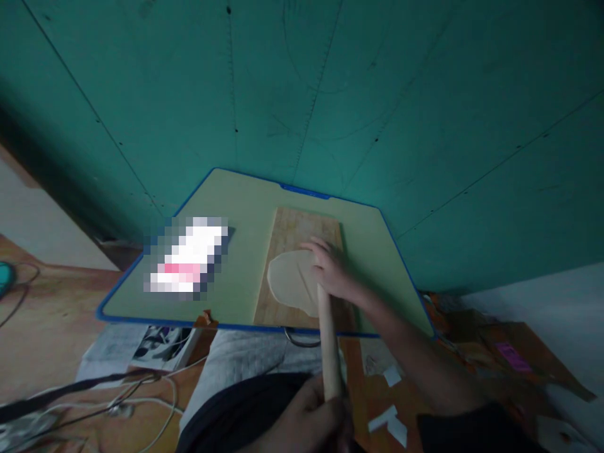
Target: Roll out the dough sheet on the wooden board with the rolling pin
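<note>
A pale rolling pin (pixel 329 346) slants from the dough down toward my body, past the front edge of the table. My left hand (pixel 316 418) is closed around its near end. At the far end, my right hand (pixel 333 270) is closed on the pin over the dough's right side, with some fingers stretched forward. The flat, roughly oval sheet of dough (pixel 287 280) lies on a wooden board (pixel 306 223), with a crease running across it. Part of its right side is hidden by my right hand and the pin.
The board rests on a light green folding table (pixel 245 201) with blue edging, against a green wall (pixel 283 94). On its left is a pixelated, bright-screened object (pixel 189 255). Cables (pixel 155 402) lie on the floor at left; white paper pieces (pixel 389 421) and boxes (pixel 523 352) are at right.
</note>
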Action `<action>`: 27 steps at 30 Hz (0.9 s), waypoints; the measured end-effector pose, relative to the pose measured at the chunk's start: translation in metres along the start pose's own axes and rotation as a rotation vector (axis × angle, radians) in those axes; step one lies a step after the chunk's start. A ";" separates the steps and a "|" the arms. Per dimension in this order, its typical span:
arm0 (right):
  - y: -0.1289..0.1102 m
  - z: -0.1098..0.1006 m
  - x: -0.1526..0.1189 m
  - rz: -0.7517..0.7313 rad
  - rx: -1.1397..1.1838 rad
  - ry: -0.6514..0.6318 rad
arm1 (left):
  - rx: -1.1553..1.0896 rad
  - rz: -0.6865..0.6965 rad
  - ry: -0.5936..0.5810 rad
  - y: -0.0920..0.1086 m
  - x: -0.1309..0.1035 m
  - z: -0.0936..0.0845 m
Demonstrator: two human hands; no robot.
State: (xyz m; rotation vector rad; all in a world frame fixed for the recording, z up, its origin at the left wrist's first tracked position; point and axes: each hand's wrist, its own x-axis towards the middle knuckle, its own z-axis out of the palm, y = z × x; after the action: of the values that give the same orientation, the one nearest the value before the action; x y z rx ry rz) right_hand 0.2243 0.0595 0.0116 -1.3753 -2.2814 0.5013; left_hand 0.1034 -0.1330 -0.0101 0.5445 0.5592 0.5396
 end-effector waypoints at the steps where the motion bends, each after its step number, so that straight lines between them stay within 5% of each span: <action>1: 0.007 -0.007 -0.012 0.005 0.023 0.048 | 0.084 -0.014 0.037 0.012 -0.013 -0.006; 6: 0.014 -0.030 -0.062 0.015 0.013 0.212 | 0.820 0.103 0.421 0.083 -0.069 -0.040; 12: 0.007 -0.015 -0.063 0.010 -0.112 0.181 | 1.402 0.369 0.436 0.134 -0.065 -0.080; 19: -0.002 -0.008 -0.048 0.051 -0.320 0.187 | 1.964 0.721 0.638 0.137 -0.029 -0.083; 24: -0.005 -0.008 -0.041 0.121 -0.388 0.165 | 2.155 0.598 0.966 0.128 0.003 -0.076; 27: -0.001 -0.009 -0.027 0.167 -0.379 0.170 | 2.196 0.567 0.969 0.143 0.016 -0.077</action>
State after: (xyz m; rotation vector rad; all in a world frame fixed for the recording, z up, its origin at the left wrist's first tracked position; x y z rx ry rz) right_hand 0.2395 0.0352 0.0146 -1.7247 -2.2063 -0.0069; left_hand 0.0221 0.0059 0.0158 2.6409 1.9246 0.4970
